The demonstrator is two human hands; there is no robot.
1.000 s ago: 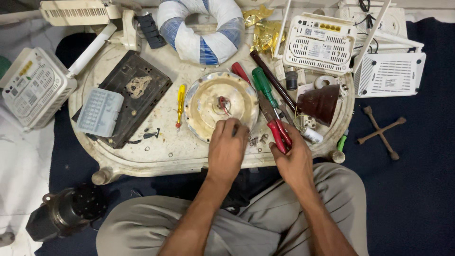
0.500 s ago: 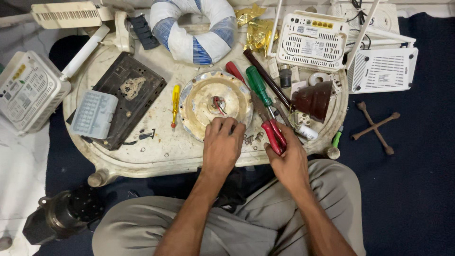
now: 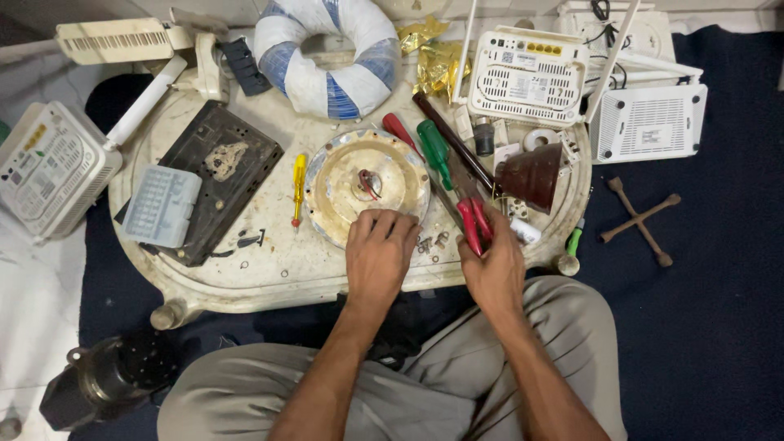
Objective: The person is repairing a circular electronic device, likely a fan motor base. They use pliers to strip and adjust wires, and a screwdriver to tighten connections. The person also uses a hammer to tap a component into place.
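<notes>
Cream-coloured metal is under my left hand (image 3: 378,253): a round disc (image 3: 367,184) lying flat near the middle of the table (image 3: 269,273), with a small knot of red and dark wires (image 3: 367,181) sticking up from its centre. My left fingers (image 3: 384,224) are curled close together on the disc's rim at six o'clock, pressing down on it. I cannot tell whether they hook under the edge or only rest on top.

My right hand (image 3: 492,265) sits at about four o'clock from the disc, its fingers closed around the red-handled pliers (image 3: 472,220), whose nose points away from me toward twelve o'clock. A few loose screws (image 3: 431,242) lie on the table between my two hands. A green screwdriver (image 3: 433,147) and a red screwdriver (image 3: 400,129) lie at two o'clock of the disc, and a yellow screwdriver (image 3: 300,186) lies at nine o'clock, just beside its rim.

I judge this as steadying the disc while taking up the tool. Working on the centre wires would call for swinging the pliers' nose across toward ten o'clock, with the disc pinned down and the screws left undisturbed.
</notes>
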